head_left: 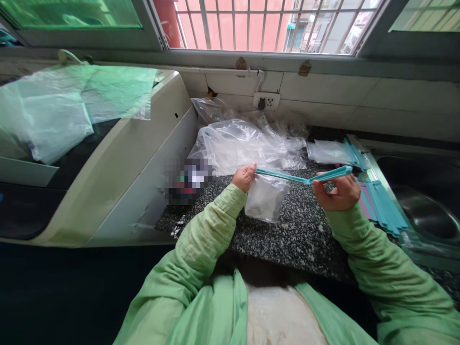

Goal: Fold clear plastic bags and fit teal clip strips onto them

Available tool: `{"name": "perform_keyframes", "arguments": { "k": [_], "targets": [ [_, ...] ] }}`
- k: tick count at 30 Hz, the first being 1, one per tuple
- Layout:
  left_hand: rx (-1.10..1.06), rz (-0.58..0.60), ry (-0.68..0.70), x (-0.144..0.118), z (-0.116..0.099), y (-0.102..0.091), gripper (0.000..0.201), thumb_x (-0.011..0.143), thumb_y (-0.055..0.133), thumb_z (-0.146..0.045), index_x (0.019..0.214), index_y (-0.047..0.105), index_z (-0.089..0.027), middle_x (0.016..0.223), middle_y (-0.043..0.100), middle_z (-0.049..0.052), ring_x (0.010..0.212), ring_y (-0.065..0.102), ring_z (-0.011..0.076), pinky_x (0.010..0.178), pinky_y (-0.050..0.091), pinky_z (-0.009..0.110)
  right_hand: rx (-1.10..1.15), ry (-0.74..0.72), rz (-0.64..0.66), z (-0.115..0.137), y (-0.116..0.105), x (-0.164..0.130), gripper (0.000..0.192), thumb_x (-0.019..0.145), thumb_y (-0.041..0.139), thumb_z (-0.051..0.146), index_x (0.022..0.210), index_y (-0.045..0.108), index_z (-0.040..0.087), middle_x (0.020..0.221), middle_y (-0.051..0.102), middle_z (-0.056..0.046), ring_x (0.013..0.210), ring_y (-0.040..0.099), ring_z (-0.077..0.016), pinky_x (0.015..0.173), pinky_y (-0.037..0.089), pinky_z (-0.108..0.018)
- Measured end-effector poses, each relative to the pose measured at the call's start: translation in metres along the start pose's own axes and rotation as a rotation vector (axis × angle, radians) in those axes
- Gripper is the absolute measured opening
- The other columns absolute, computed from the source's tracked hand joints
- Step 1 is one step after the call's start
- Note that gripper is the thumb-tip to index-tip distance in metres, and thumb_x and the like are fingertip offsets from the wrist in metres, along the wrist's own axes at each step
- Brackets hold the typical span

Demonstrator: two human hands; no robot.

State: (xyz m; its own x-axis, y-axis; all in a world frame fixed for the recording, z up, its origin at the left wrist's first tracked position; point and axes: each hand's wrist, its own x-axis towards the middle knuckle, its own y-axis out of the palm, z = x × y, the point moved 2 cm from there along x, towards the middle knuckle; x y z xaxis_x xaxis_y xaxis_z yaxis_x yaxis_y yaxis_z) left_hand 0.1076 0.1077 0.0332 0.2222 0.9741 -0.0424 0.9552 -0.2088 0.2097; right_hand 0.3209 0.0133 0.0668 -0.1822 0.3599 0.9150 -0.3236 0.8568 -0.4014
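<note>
Left hand: the left hand is pinched shut on the left end of a teal sealing clip, with the top edge of a small clear bag caught there too, so the bag hangs free below.
Right hand: the right hand has its fingers curled closed around the clip's right end, where the two teal arms look parted — likely held that way so the bag's mouth can sit between them.
Clip: stretched almost level between the two hands, above the speckled countertop, sagging slightly at the middle.
Bag: directly under the clip's left half, touching the left hand, well clear of the right one; its lower edge rests near the counter.
Spare clips: a row of teal strips lies just right of the right hand, within easy reach.
Far side: crumpled clear plastic bags are heaped against the tiled wall — beyond both hands.
Right edge: a steel sink.
Left: a pale appliance draped with plastic sheet.
</note>
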Motion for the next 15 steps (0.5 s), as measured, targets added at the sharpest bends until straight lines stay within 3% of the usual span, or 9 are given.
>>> {"name": "perform_keyframes", "arguments": {
  "k": [7, 15],
  "targets": [
    [0.01, -0.013, 0.036, 0.0, -0.005, -0.002, 0.049, 0.075, 0.058, -0.041, 0.044, 0.031, -0.016, 0.041, 0.023, -0.008, 0.039, 0.021, 0.0028, 0.042, 0.017, 0.022, 0.048, 0.035, -0.053, -0.004, 0.001, -0.003, 0.011, 0.075, 0.058, 0.029, 0.08, 0.058, 0.02, 0.066, 0.063, -0.005, 0.059, 0.057, -0.0174, 0.06, 0.046, -0.031],
    [-0.022, -0.046, -0.004, 0.003, -0.004, -0.004, 0.047, 0.074, 0.06, -0.041, 0.045, 0.032, -0.016, 0.04, 0.026, -0.008, 0.038, 0.023, 0.0025, 0.04, 0.019, 0.02, 0.202, 0.245, -0.059, -0.013, 0.007, -0.009, 0.014, 0.073, 0.058, 0.029, 0.079, 0.061, 0.017, 0.062, 0.06, -0.005, 0.056, 0.055, -0.0163, 0.054, 0.046, -0.029]
  ]
}}
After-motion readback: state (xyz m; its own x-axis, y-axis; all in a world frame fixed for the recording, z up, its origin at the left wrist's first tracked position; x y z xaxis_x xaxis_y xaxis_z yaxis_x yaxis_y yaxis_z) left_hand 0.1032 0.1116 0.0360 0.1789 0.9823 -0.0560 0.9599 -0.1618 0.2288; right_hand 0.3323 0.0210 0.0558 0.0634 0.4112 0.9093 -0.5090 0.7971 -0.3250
